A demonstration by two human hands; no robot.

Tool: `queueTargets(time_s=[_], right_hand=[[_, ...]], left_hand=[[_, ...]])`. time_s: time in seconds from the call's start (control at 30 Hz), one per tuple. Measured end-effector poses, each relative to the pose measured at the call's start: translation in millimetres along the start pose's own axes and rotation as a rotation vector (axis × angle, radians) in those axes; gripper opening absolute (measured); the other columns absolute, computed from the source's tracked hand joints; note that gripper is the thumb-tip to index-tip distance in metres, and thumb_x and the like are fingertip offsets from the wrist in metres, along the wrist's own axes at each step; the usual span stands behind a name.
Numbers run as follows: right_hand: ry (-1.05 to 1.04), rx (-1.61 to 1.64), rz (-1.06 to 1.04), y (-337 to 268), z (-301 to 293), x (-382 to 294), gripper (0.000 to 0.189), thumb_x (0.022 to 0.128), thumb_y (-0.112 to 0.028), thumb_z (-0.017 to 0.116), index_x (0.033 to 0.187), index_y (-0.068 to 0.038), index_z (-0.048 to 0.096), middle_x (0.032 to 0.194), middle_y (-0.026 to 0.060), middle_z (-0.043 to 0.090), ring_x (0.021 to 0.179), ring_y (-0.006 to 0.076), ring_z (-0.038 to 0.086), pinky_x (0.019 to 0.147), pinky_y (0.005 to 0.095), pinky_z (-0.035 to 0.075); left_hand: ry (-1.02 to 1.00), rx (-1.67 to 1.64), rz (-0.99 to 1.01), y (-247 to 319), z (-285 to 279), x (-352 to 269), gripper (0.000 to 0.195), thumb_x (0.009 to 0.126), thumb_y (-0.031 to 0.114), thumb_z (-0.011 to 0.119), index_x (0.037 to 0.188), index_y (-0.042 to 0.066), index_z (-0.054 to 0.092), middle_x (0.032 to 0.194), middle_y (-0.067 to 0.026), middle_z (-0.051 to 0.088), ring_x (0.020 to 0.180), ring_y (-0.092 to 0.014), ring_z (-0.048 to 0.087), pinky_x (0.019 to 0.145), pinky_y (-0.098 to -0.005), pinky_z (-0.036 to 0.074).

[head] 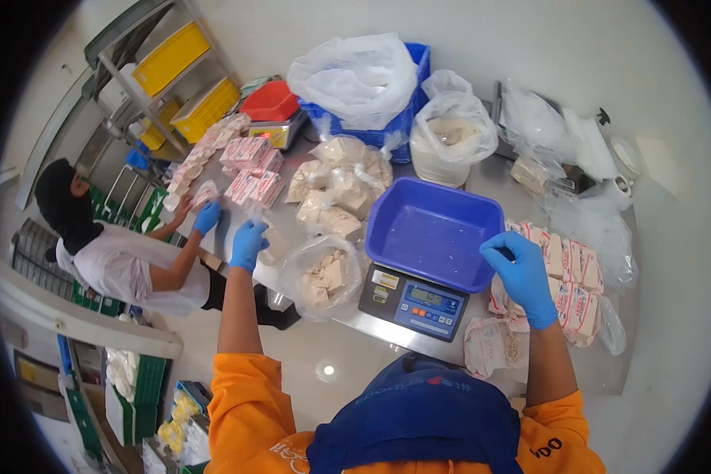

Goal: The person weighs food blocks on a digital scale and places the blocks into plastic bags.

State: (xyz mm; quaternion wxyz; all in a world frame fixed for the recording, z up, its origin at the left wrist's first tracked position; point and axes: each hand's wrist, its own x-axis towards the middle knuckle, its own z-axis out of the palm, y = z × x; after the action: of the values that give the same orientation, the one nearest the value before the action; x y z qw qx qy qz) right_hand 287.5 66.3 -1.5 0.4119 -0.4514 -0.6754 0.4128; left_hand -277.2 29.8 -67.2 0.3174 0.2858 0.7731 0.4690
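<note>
My left hand point(248, 244), in a blue glove, is closed on the gathered top of a clear plastic bag point(272, 243) at the table's near edge. An open bag of beige crumbly blocks point(327, 278) stands just right of it. My right hand point(512, 266), gloved too, is at the right rim of a blue plastic tub point(432, 237); its fingertips are pinched, and whether they hold anything cannot be told. The tub sits on a digital scale point(415, 302) and holds only small crumbs. Red-and-white printed packets point(572, 260) lie right of that hand.
Several tied bags point(343, 183) of beige pieces lie behind. A blue crate point(418, 59), a white tub of powder point(444, 148) and a red tray point(271, 101) on another scale stand farther back. A co-worker point(136, 260) at the left handles packets point(246, 151).
</note>
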Motion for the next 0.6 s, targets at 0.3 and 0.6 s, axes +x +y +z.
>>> queueTargets(time_s=[0.3, 0.6], right_hand=[[0.310, -0.340, 0.060, 139.2, -109.4, 113.5, 0.034, 0.074, -0.026, 0.076, 0.100, -0.005, 0.072, 0.095, 0.0151, 0.069, 0.085, 0.0274, 0.066, 0.082, 0.0382, 0.051], [0.489, -0.862, 0.251, 272.6, -129.7, 221.8, 0.056, 0.073, -0.026, 0.075, 0.126, -0.009, 0.065, 0.140, 0.0275, 0.051, 0.131, 0.0399, 0.050, 0.105, 0.0425, 0.045]], left_hand=[[-0.250, 0.314, 0.406, -141.8, 0.0, 48.1, 0.018, 0.092, 0.025, 0.060, 0.094, 0.008, 0.067, 0.081, -0.0023, 0.064, 0.068, -0.013, 0.062, 0.055, -0.0269, 0.050], [0.257, 0.008, 0.293, -42.1, -4.2, -90.0, 0.038, 0.092, 0.013, 0.061, 0.126, -0.003, 0.058, 0.125, -0.0110, 0.059, 0.114, -0.021, 0.055, 0.100, -0.0318, 0.043]])
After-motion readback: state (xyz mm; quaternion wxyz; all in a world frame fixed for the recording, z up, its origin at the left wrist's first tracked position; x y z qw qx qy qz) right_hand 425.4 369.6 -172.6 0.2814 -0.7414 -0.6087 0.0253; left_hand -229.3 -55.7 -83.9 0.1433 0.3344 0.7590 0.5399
